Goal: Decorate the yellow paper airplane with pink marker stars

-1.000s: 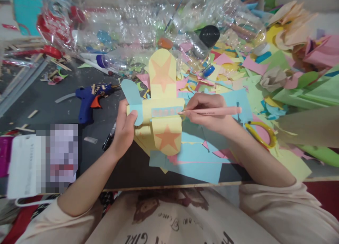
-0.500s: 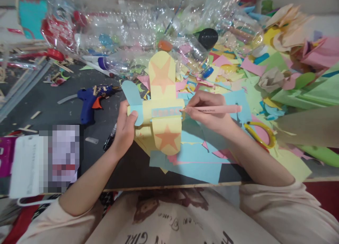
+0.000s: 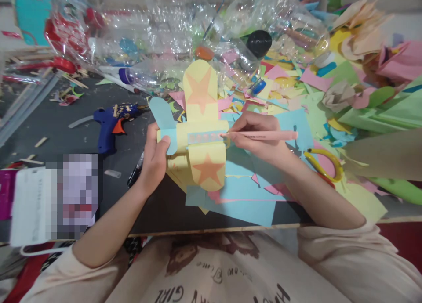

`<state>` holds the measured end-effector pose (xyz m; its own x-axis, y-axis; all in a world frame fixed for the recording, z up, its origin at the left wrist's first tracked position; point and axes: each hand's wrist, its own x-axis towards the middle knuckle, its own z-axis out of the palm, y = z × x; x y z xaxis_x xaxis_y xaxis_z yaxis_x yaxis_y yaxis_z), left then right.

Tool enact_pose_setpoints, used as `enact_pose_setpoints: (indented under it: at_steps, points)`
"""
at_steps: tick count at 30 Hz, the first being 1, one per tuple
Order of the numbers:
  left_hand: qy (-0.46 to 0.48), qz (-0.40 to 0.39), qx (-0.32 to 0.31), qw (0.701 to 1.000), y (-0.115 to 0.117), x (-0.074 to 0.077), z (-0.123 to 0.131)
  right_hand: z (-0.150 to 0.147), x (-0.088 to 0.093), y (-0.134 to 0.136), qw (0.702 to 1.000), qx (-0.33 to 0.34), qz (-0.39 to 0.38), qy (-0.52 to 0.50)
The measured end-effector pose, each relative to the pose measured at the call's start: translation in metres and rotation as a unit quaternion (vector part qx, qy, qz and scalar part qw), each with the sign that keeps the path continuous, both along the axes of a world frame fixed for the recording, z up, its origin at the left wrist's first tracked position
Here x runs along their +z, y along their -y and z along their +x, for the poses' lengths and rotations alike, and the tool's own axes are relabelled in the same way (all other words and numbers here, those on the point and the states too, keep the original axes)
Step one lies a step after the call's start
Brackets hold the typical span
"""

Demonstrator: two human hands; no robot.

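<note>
A yellow paper airplane [image 3: 202,114] has orange stars on both wings, a light blue tail piece and a blue strip with pinkish marks along its body. My left hand [image 3: 154,162] is closed round the tail end, its thumb on the blue piece. In my right hand [image 3: 259,136] is a pink marker [image 3: 270,135], pinched near its tip, which points left at the right end of the strip. Whether the tip touches the paper is hard to tell. Blue paper sheets [image 3: 244,208] lie under the right hand and the plane.
A blue glue gun [image 3: 107,127] lies on the left, with a white device [image 3: 28,206] nearer me. Yellow-handled scissors [image 3: 325,164] rest by my right forearm. Plastic bottles [image 3: 158,35] and paper scraps [image 3: 310,81] crowd the back and right.
The view has shifted slightly. Both hands keep their holds, and the marker tip stays near the right end of the strip, with little other visible movement.
</note>
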<state>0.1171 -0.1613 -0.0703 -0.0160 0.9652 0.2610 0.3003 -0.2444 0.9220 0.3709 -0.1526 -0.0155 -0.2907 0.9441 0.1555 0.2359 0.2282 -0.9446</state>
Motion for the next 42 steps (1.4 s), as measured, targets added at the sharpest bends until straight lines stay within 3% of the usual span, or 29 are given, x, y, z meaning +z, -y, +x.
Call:
enact_pose_setpoints:
  at_steps: [16,31,42]
  points:
    - [0.021,-0.027,0.008,0.999,-0.0010,0.0022,-0.0008,-0.0008,0.0013,-0.0009,1.000,-0.017,-0.015,-0.003]
    - [0.008,-0.032,0.007,0.999,-0.0005,0.0027,0.0001,0.0017,0.0051,-0.0016,1.000,0.016,-0.021,0.015]
    - [-0.003,-0.020,0.015,1.000,-0.0005,0.0017,-0.0013,-0.0029,-0.0035,0.0015,1.000,-0.025,0.001,-0.017]
